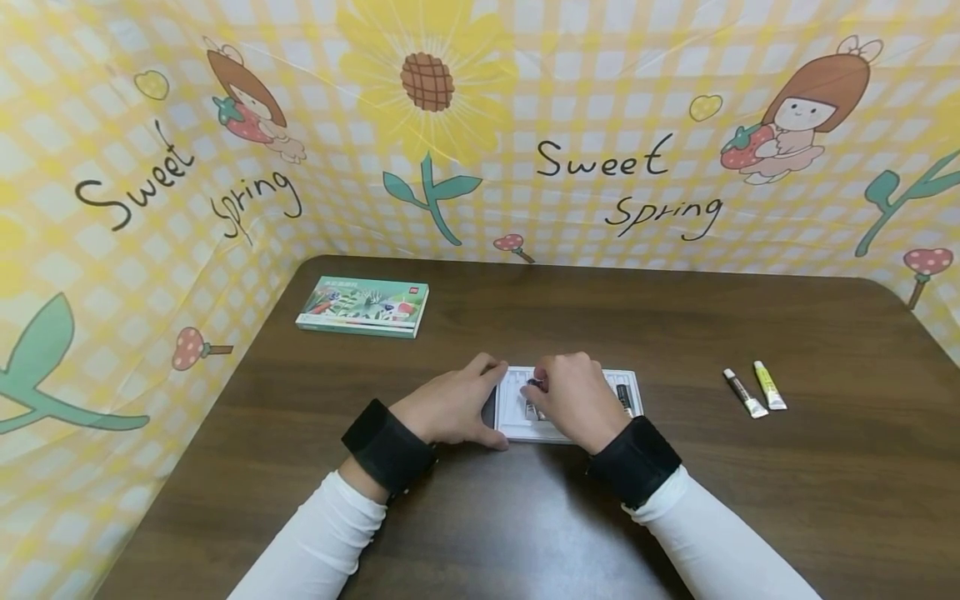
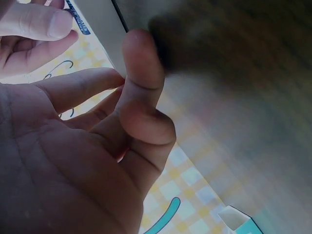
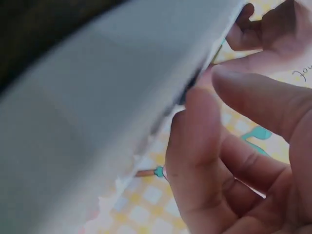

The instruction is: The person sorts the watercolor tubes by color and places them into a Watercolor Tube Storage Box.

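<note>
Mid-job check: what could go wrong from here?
The right hand pinches a small dark item between its fingertips, which may slip. The left hand holds only the left end of the white tray, which could shift under a push. The yellow tube and dark tube lie loose to the right, where the right sleeve might brush them.

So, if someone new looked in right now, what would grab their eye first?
Probably the big yellow flower on the checked backdrop behind the table. Next, the left hand and right hand at the white tray mid-table, then the green box at back left. A dark tube and a yellow tube also stand out, lying off to the tray's right.
</note>
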Tool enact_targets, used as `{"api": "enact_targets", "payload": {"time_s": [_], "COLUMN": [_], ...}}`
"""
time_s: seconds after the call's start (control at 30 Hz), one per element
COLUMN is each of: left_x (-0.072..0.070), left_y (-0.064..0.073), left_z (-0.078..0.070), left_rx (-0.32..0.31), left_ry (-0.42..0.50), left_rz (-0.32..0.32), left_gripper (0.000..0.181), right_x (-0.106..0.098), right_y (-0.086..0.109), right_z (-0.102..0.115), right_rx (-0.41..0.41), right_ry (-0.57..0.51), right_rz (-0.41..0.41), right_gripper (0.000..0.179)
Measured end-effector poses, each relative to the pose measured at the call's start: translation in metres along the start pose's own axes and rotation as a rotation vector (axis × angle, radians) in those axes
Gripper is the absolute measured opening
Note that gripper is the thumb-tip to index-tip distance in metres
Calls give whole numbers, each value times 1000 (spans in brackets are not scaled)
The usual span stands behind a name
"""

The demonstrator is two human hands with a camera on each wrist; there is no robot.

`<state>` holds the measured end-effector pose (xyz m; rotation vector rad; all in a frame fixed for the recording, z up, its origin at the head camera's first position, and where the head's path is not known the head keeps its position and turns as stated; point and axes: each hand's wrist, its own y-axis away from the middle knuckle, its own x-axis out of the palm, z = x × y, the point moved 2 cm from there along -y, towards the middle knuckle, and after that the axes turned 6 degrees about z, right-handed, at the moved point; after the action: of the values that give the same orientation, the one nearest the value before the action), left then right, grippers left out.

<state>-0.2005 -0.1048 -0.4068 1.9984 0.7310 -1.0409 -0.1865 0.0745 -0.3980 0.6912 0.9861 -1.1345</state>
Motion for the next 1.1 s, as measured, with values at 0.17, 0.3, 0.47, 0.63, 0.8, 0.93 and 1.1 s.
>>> {"api": "enact_targets", "payload": {"time_s": [0.17, 0.3, 0.47, 0.63, 0.8, 0.93, 1.1], "left_x": [-1, -2, -2, -2, -1, -1, -1], "left_y": [1, 1, 1, 1, 1, 1, 0], "left_z": [-1, -2, -2, -2, -1, -1, -1], "left_rx": [1, 1, 4, 3, -1, -2, 1], "left_ry": [2, -5, -8, -6, -6, -3, -6], "left_rz": [0, -1, 3, 3, 2, 5, 6], "left_gripper": [104, 104, 103, 103, 103, 103, 102], "right_x": [-7, -9, -8, -7, -5, -4, -3], "right_y": [3, 5, 6, 5, 5, 5, 5], "right_z": [-2, -4, -4, -5, -5, -5, -6], "right_rx": [-78, -135, -156, -147, -148, -142, -131], "right_ry": [64, 120, 156, 172, 191, 199, 200], "right_rz": [34, 75, 93, 105, 103, 114, 129], "right_gripper": [25, 28, 27, 28, 30, 31, 32]}}
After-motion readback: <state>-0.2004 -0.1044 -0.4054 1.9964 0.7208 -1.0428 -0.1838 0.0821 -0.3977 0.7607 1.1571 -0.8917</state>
